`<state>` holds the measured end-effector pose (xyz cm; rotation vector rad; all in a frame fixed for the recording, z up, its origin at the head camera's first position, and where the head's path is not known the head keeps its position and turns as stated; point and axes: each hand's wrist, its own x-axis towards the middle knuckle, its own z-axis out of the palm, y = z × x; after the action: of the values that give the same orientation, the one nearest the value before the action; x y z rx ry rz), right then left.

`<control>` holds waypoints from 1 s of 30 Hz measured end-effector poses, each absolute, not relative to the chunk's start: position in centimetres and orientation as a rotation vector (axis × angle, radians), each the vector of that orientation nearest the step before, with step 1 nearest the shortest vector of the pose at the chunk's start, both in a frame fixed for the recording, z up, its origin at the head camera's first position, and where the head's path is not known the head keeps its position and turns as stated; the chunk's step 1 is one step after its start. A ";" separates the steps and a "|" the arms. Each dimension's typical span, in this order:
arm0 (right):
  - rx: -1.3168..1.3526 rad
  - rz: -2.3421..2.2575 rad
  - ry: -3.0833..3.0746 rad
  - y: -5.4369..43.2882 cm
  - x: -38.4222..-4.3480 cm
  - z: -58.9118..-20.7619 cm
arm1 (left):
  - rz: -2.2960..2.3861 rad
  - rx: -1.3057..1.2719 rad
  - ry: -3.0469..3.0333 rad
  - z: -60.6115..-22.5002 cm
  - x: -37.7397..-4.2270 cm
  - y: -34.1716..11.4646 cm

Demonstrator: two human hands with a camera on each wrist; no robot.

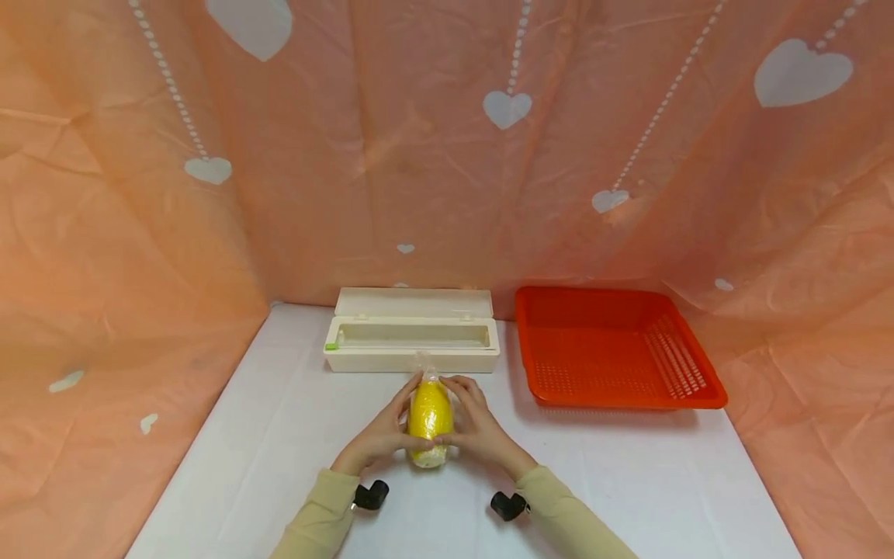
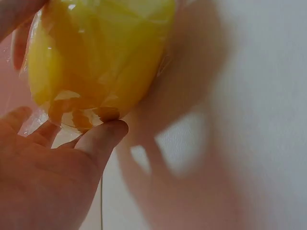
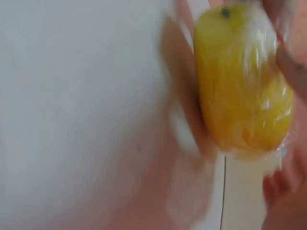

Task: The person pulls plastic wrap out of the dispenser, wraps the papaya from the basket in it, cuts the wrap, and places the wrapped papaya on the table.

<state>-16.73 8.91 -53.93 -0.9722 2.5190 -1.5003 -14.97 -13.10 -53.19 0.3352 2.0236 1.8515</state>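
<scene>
A yellow oblong fruit [image 1: 430,415], wrapped in clear plastic film, is held between both hands over the white table. Its exact kind is hard to tell; one end shows a small dark stem spot in the right wrist view. My left hand [image 1: 377,437] grips its left side, with the thumb low against the fruit [image 2: 105,52] in the left wrist view. From the right, my right hand [image 1: 484,429] grips the other side, thumb near the left thumb. A gathered tuft of film [image 1: 427,368] sticks out at the far end.
Behind the fruit stands a long cream box [image 1: 412,361] with its lid raised and a green piece [image 1: 331,347] at its left end. An orange-red plastic basket [image 1: 621,396] sits to the right. Peach curtains with white hearts surround the white table [image 1: 279,435].
</scene>
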 end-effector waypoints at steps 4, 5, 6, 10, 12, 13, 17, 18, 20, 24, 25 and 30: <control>-0.661 -1.498 2.551 8.8 -16.0 -53.7 | 1.889 0.335 2.027 -53.5 -15.1 -13.0; -0.594 -1.498 2.517 8.8 -16.0 -53.7 | 1.897 0.323 2.029 -53.6 -15.1 -13.0; -0.540 -1.511 2.467 8.9 -16.0 -53.6 | 1.901 0.304 2.033 -53.6 -15.1 -13.0; -0.410 -1.569 2.295 9.3 -16.2 -53.7 | 1.921 0.219 2.091 -53.8 -14.9 -12.6; -0.390 -1.607 2.247 9.5 -16.3 -53.6 | 1.912 0.167 2.144 -53.5 -14.6 -12.3; -0.386 -1.618 2.237 9.6 -16.4 -53.6 | 1.902 0.140 2.173 -53.5 -14.6 -12.1; -0.376 -1.626 2.225 9.9 -16.4 -53.1 | 1.888 0.062 2.210 -53.6 -14.5 -11.6; -0.376 -1.618 2.228 10.0 -16.4 -53.1 | 1.891 0.054 2.214 -54.1 -14.7 -11.6; -0.385 -1.597 2.240 10.1 -16.4 -52.9 | 1.926 0.036 2.181 -54.2 -14.8 -11.6; -0.398 -1.586 2.237 10.3 -16.5 -53.0 | 2.011 -0.014 2.121 -54.2 -15.0 -11.9; -0.401 -1.585 2.235 10.4 -16.5 -53.1 | 2.028 -0.024 2.120 -54.2 -15.1 -12.0; -0.435 -1.579 2.245 10.6 -16.5 -53.2 | 2.103 -0.105 2.136 -54.0 -15.5 -12.6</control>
<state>-16.51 10.60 -53.16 -0.4353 2.2449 -1.5787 -15.48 -12.62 -53.99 -0.1051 2.1364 2.1029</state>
